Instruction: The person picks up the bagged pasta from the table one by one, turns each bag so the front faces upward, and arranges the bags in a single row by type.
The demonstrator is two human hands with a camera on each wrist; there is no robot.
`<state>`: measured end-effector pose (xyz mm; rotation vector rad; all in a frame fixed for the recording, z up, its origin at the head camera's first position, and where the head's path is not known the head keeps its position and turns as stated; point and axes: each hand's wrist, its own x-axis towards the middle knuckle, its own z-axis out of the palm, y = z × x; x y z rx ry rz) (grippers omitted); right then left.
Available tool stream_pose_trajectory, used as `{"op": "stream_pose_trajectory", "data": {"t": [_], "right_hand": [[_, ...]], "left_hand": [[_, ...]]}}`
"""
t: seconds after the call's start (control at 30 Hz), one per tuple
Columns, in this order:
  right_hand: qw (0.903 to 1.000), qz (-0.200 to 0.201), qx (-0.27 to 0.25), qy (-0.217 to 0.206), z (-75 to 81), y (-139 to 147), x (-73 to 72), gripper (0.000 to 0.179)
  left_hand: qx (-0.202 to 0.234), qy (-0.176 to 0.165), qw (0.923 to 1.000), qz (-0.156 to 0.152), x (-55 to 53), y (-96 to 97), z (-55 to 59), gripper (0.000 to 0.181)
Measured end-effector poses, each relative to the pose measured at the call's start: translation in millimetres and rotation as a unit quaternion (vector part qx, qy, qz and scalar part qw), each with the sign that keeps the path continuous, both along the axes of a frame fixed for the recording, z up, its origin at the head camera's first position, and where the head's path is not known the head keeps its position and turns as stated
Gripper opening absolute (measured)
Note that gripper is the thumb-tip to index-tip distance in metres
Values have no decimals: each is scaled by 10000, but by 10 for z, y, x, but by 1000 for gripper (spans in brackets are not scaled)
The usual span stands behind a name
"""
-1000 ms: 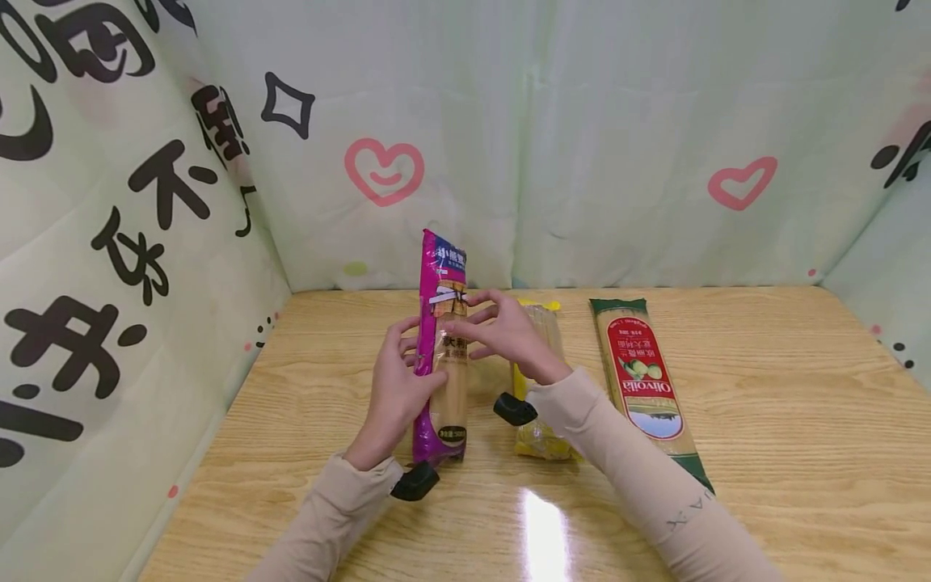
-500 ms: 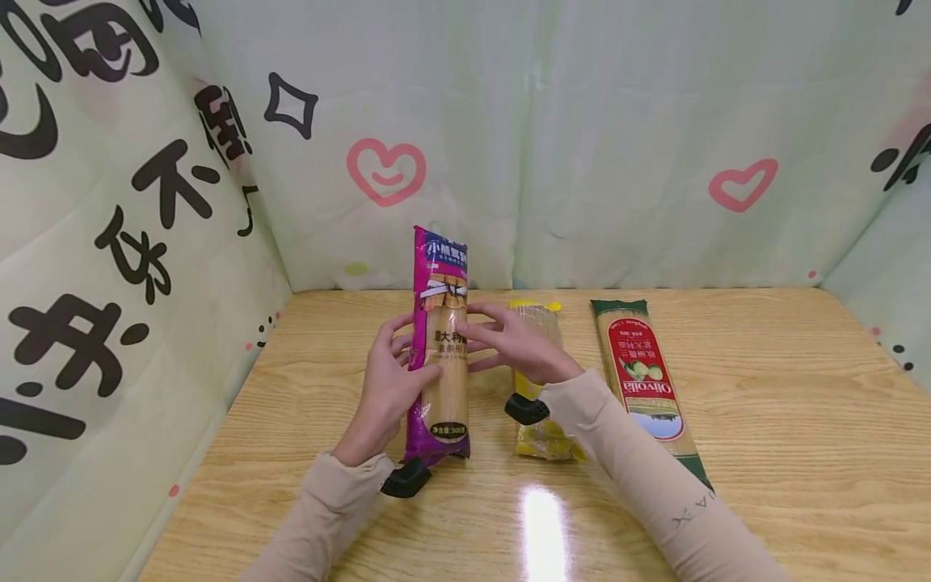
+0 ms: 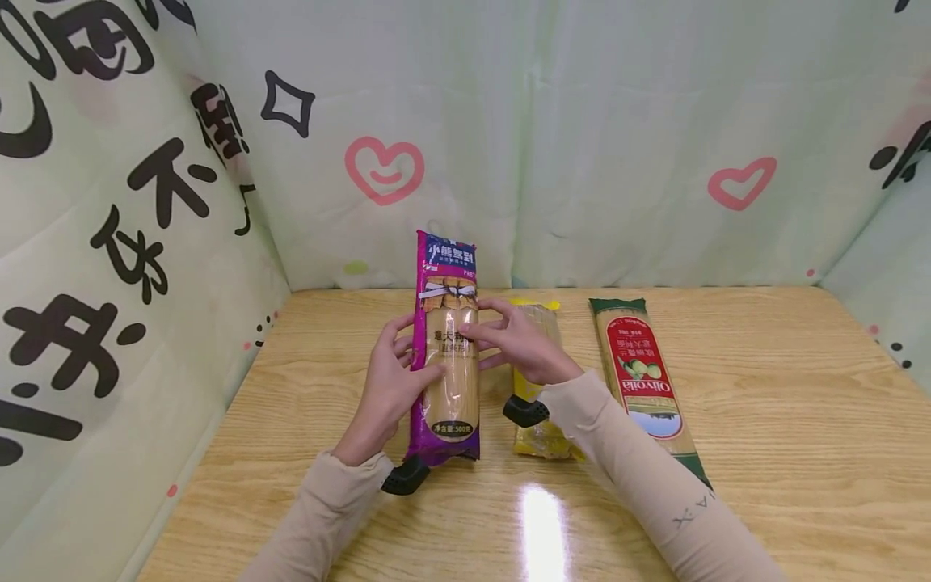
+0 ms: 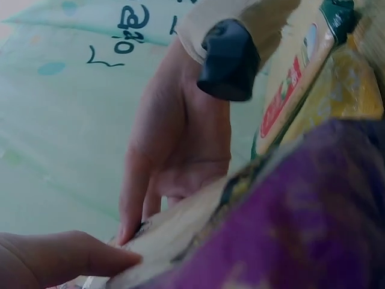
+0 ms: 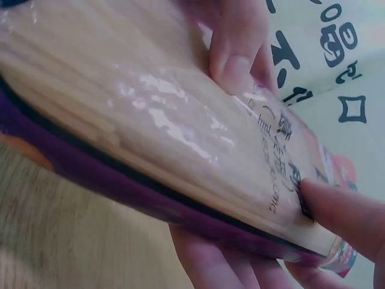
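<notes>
A purple packet of spaghetti (image 3: 452, 388) with a clear window is held up off the table, its printed front toward the head camera. My left hand (image 3: 385, 384) grips its left edge, thumb on the front and fingers behind. On the right edge my right hand (image 3: 525, 343) pinches it, the thumb on the lettering. In the right wrist view both thumbs press the front of the spaghetti packet (image 5: 150, 120), with fingers of the right hand (image 5: 222, 265) underneath. The left wrist view shows its purple side (image 4: 301, 217) close up.
A yellow packet of noodles (image 3: 541, 440) lies on the wooden table (image 3: 800, 404), partly hidden by the right hand and wrist. Right of it lies a green and red spaghetti packet (image 3: 647, 372). A printed curtain (image 3: 582, 162) hangs behind the table and along its sides.
The purple spaghetti packet has turned from partly side-on to show more of its front, its right edge shifting right. Both hands have kept hold of it; the other packets have not moved.
</notes>
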<state>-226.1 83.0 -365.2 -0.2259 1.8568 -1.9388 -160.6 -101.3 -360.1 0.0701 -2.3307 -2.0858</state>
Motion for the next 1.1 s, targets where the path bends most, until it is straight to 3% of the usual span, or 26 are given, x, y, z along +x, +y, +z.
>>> {"op": "stream_pose_trajectory", "data": {"t": [0.4,0.67,1.1], "right_hand": [[9990,-341,250,132,62,-2,17,55],[9989,-326,322,136,87,1,20,59],[9993,-226,284,46,111,26,-10,51]], "left_hand": [[-408,66,9990,-194,-34,-97,-68,68],[-323,-165,9992,-146,-60,-127,-101,66],[-25,-435,9990,-132,-129,-164,-151,67]]}}
